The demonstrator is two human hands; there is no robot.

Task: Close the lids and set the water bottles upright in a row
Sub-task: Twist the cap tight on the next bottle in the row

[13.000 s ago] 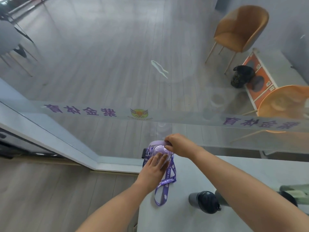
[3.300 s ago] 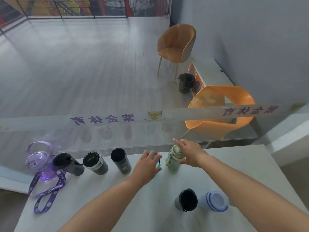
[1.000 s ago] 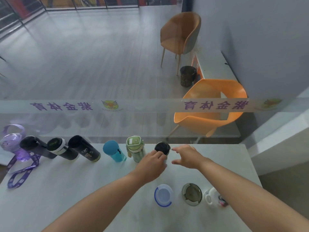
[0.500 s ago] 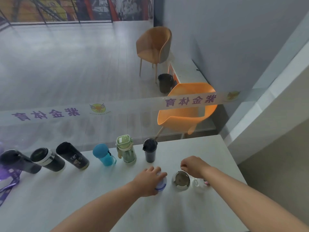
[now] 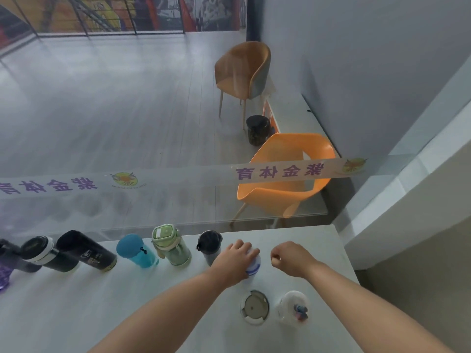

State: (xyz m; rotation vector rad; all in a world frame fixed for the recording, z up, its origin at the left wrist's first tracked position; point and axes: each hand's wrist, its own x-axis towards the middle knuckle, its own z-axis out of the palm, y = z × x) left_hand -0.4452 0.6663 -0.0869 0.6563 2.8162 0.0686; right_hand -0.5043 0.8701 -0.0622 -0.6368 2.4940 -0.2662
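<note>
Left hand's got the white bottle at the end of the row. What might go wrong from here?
1. The left hand holds the white bottle right beside the black tumbler; a nudge may topple it into the green bottle.
2. Two bottles wait near the front, the steel-lidded bottle and the clear bottle; a forearm drawn back may knock them.
3. Little table remains before the right edge.

Left hand [image 5: 235, 259], seemingly, around white bottle [image 5: 254, 266]
</note>
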